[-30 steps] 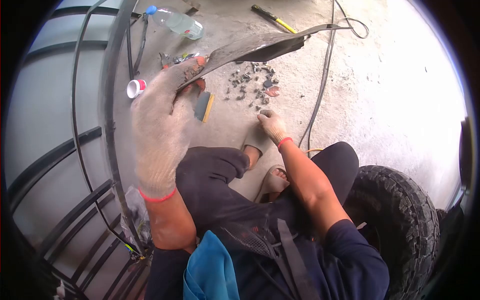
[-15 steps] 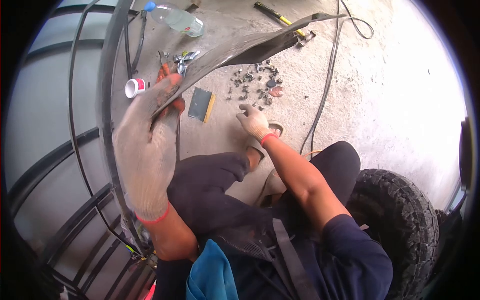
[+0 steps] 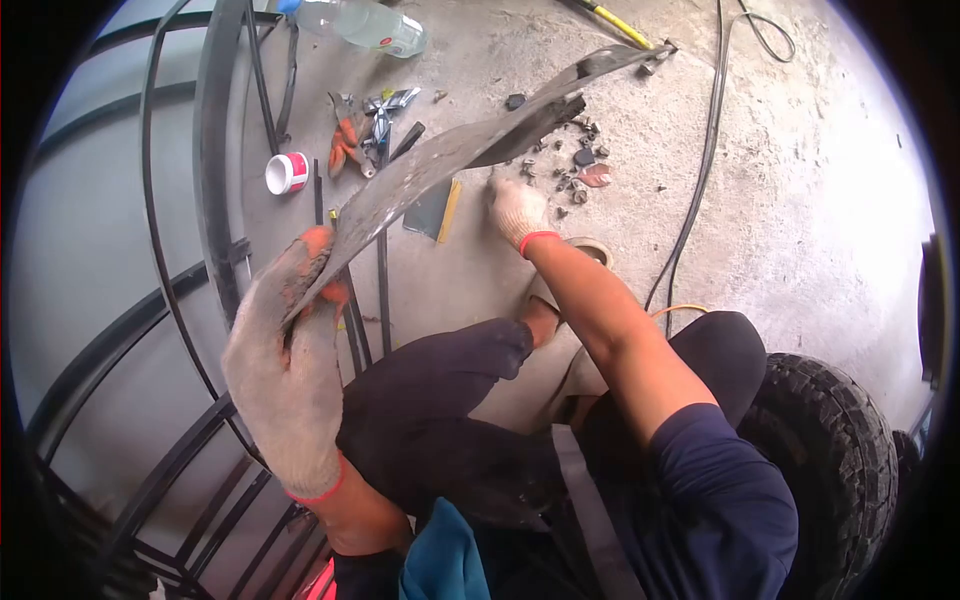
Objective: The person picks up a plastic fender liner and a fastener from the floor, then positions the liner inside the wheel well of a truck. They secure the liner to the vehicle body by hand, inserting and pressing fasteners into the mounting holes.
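My left hand (image 3: pixel 295 360), in a dirty pale glove with orange fingertips, grips the near end of a long, grimy grey panel (image 3: pixel 400 193). The panel slants up and away to the right, above the floor. Close under its lower edge is my gloved right hand (image 3: pixel 520 212), with fingers curled in; whatever they may hold is hidden. Small dark bolts and clips (image 3: pixel 562 183) are scattered just beyond that hand. A dark flat piece with a yellow edge (image 3: pixel 430 212) lies to its left, partly covered by the panel.
On the floor are orange-handled pliers (image 3: pixel 346 145), a white tub (image 3: pixel 287 173), a water bottle (image 3: pixel 365 25) and a yellow-handled hammer (image 3: pixel 622 25). A black metal frame (image 3: pixel 213 160) stands along the left. Cables (image 3: pixel 708 170) cross the right side, and a tyre (image 3: pixel 835 450) is at lower right.
My left hand and the panel's near end have come lower, uncovering the pliers. My right hand has closed up its fingers and sits nearer the panel's edge. The view has shifted slightly.
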Demonstrator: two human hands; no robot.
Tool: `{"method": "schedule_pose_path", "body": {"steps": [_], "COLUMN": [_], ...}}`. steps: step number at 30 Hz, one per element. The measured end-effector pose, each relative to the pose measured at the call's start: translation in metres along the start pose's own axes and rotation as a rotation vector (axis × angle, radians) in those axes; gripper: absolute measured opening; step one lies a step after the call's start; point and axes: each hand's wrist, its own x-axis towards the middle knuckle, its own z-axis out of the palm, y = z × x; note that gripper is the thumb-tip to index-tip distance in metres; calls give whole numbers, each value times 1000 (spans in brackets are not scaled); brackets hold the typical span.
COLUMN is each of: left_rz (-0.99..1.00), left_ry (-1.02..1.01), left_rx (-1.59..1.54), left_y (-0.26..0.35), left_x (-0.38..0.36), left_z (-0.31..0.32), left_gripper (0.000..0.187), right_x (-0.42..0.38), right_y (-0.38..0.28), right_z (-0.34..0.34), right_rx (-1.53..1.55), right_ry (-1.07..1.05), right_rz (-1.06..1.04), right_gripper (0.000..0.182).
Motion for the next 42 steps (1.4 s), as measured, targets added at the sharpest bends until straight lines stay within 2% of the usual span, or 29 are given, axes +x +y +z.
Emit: {"method": "schedule_pose_path", "body": {"steps": [2,7,9,10,12,13,15,17,19,21,23,24,27,30,33,36,38,39,41,42], "left_rz": [-15,37,16,37,52,74,95,156,179,208,250,260,240,291,361,491,401,412,467,476], "left_ry": [38,20,27,34,52,15,-13,-14,-16,-23,-61,-65,-94,-115,-120,-96,-139,-144,-168,-170], "left_rx": [80,38,25,52,70,18,-45,-62,-91,-116,-161,-169,-201,-191,-204,-195,-196,-207,-212,-221], "left_y": [0,-4,3,7,10,8,12,25,31,36,40,44,59,74,86,99,107,109,109,111], "left_x": [0,-3,-4,-4,-2,0,2,2,4,4,5,4,1,-2,-2,-5,-7,-6,-2,-1], "left_z": [0,-1,1,2,1,1,0,4,7,10,13,16,23,31,42,49,52,55,63,66], "left_gripper": [39,38,38,38,38,38,39,38,37,36,34,34,33,32,31,31,29,29,28,28], "right_x": [6,3,-19,-26,-37,-41,-49,-58,-62,-62,-64,-69,-93,-112,-141,-164,-173,-176,-184,-193], "right_y": [4,2,-2,-2,-1,5,20,32,46,56,67,67,59,57,50,55,61,62,59,58], "right_z": [4,-9,-26,-35,-50,-50,-52,-63,-71,-76,-79,-88,-123,-155,-192,-214,-222,-225,-229,-234], "right_rx": [-4,-97,158,147,1082,1068,1724,1798,2000,2038,2158,2157,2086,2148,2150,2120,2138,2130,2224,2238], "right_ry": [9,-7,18,24,-270,-271,-343,-317,-444,-427,-494,-479,-303,-414,-398,-342,-349,-332,-366,-320], "right_rz": [-22,-143,-175,-175,221,213,236,236,190,176,12,4,60,-359,-477,-473,-504,-511,-673,-624], "right_gripper": [29,31,25,25,25,25,24,25,22,20,15,15,15,14,14,14,14,14,12,13]}}
